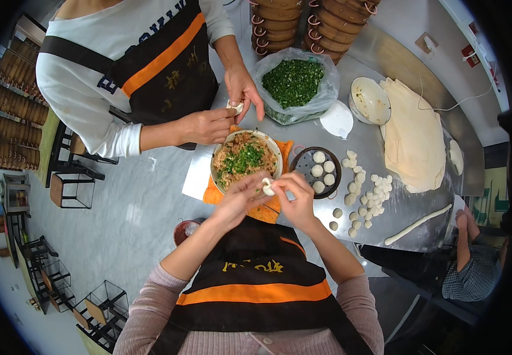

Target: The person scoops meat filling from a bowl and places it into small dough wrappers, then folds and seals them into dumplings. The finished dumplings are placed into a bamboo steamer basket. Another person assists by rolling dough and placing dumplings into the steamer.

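Between my two hands is a small filled dough bun (pixel 268 186), partly gathered at its top. My left hand (pixel 239 198) cradles it on the fingers, and my right hand (pixel 295 195) pinches its edge. Just beyond them a bowl of meat filling (pixel 243 153) topped with chopped green onion rests on an orange cloth (pixel 213 194). To the right of the bowl, a round steamer basket (pixel 295 167) holds several white buns (pixel 319 156). Small dough pieces (pixel 371 199) lie scattered on the metal table (pixel 333 133), near a dough rope (pixel 418 225).
Across the filling bowl, a co-worker's hands (pixel 220 117) hold another wrapper. Behind stand a plastic bag of chopped greens (pixel 293 84), a white bowl (pixel 370 101) and stacked bamboo steamers (pixel 278 24). A large dough sheet (pixel 413 137) lies at right; another person (pixel 471 270) sits beyond the table's edge.
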`<state>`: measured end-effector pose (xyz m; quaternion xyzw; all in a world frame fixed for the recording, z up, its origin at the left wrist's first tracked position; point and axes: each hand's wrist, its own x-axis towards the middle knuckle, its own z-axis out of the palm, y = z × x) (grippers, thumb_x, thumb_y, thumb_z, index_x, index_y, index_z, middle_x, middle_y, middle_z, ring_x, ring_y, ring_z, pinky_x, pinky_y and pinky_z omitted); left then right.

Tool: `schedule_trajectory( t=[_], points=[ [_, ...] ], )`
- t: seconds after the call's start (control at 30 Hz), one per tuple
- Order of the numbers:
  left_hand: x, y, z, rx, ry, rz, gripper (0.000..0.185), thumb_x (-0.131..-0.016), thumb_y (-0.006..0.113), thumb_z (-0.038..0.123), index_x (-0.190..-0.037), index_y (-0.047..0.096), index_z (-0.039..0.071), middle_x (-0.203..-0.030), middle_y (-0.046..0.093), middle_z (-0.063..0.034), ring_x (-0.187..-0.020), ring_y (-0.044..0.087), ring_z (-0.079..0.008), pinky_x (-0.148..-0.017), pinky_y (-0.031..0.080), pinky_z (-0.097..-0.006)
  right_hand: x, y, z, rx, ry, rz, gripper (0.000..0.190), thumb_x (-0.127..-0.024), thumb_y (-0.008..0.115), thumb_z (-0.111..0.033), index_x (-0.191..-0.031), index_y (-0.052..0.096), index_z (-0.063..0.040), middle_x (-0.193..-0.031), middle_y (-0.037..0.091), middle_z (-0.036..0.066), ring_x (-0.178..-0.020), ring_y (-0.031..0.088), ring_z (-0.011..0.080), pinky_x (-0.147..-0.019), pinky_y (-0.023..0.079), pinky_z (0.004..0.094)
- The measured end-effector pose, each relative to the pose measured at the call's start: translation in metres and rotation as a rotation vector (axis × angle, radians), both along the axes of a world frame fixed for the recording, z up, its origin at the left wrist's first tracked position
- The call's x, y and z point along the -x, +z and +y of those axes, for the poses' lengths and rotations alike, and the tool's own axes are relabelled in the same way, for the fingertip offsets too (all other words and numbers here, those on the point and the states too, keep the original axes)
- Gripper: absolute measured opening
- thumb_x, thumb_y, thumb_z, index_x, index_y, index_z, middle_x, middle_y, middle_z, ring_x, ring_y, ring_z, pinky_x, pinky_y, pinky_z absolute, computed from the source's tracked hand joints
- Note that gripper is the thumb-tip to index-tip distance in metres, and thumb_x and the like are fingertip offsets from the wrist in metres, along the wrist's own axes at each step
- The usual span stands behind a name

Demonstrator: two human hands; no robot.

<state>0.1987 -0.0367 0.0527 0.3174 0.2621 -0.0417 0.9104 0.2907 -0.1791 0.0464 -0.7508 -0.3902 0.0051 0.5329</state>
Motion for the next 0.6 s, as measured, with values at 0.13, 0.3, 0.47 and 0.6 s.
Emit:
schedule_trajectory(
  t=[0.13, 0.3, 0.47, 0.6],
  points=[
    [0.003, -0.005, -0.009, -0.166, -0.053, 0.009, 0.033, -0.093, 0.048, -0.001, -0.126, 0.055, -0.002, -0.121, 0.060, -0.0119, -0.108, 0.059, -0.0199, -0.094, 0.050, -0.0315, 0.005, 0.002, -0.006, 0.016, -0.007, -0.071, 0.015, -0.073, 0.074, -0.001, -0.085, 0.067, -0.001, -0.086, 0.061, 0.008, -0.069, 0.057, 0.0224, -0.069, 0.044, 0.0325],
    [-0.003, 0.004, -0.002, -1.151, -0.329, -0.223, 0.034, -0.086, 0.048, -0.009, -0.117, 0.060, -0.002, -0.105, 0.069, -0.0137, -0.096, 0.066, -0.0211, -0.088, 0.050, -0.0287, -0.002, 0.006, -0.012, 0.048, 0.205, -0.184, 0.011, -0.074, 0.071, -0.002, -0.085, 0.068, -0.003, -0.078, 0.060, 0.005, -0.071, 0.056, 0.0230, -0.072, 0.041, 0.0340],
    [-0.013, 0.006, -0.011, -0.480, 0.025, -0.266, 0.040, -0.092, 0.050, 0.003, -0.131, 0.046, -0.003, -0.126, 0.057, -0.0150, -0.110, 0.059, -0.0246, -0.096, 0.046, -0.0311, -0.008, 0.008, -0.015, 0.056, 0.041, -0.185, 0.009, -0.074, 0.071, -0.002, -0.081, 0.067, -0.002, -0.077, 0.060, 0.005, -0.068, 0.056, 0.0226, -0.068, 0.042, 0.0328],
    [-0.006, 0.002, -0.017, 0.148, -0.060, 0.060, 0.048, -0.098, 0.042, 0.030, -0.134, 0.044, -0.002, -0.128, 0.054, -0.0132, -0.116, 0.053, -0.0230, -0.102, 0.041, -0.0407, -0.007, 0.006, -0.022, -0.003, 0.104, 0.100, 0.009, -0.074, 0.071, 0.000, -0.082, 0.066, -0.001, -0.079, 0.060, 0.006, -0.069, 0.056, 0.0225, -0.068, 0.042, 0.0321]
  ],
)
